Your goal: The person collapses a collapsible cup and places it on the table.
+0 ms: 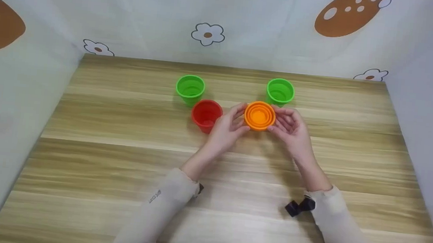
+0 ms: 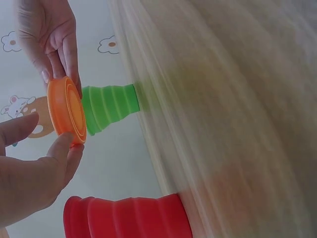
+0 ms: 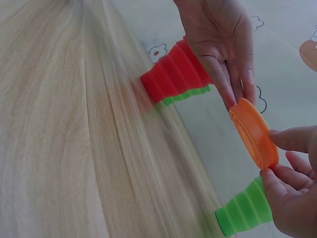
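Between both hands, above the table, is an orange collapsible cup [image 1: 260,116], folded flat into rings. My left hand [image 1: 228,128] pinches its left edge with thumb and fingers. On the opposite edge, my right hand [image 1: 291,132] grips it the same way. The wrist views show the flattened orange cup [image 2: 67,112] held clear of the tabletop. A red cup [image 1: 206,116], standing expanded, is just left of my left hand, which partly covers it in the head view. Behind the orange cup stands an expanded green cup [image 1: 280,92].
Another expanded green cup [image 1: 190,89] stands behind the red one. The wooden table [image 1: 116,175] meets a patterned cloth wall [image 1: 155,16] at its back edge, with more pale walls at both sides. A black device [image 1: 300,206] is strapped at the right wrist.
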Available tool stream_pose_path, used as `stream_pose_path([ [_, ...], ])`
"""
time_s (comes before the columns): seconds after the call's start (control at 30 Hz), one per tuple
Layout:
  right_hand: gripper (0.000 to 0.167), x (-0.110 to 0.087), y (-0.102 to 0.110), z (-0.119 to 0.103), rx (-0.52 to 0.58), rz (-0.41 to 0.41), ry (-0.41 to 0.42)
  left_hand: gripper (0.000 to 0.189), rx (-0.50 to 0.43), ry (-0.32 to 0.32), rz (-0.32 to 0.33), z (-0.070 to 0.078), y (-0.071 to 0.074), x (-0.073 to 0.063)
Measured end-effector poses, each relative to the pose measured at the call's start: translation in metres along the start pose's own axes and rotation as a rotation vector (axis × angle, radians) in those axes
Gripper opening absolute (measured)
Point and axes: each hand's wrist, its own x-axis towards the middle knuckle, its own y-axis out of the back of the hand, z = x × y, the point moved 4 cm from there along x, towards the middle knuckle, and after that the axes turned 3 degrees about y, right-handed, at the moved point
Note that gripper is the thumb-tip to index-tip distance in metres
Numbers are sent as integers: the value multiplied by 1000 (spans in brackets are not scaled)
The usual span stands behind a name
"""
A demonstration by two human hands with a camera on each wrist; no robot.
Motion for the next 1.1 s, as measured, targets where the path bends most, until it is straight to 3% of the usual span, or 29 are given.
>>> stream_pose_path([
  [0.47,50,3,2,10,-33,-8,-24,66,-61,56,-20,-7,-5,5],
  [0.8,54,5,0,13,-103,-54,-33,66,-81,58,-57,-10,-6,7],
  [1.1,53,7,0,17,-151,-83,-64,67,-97,107,-79,-14,-6,9],
])
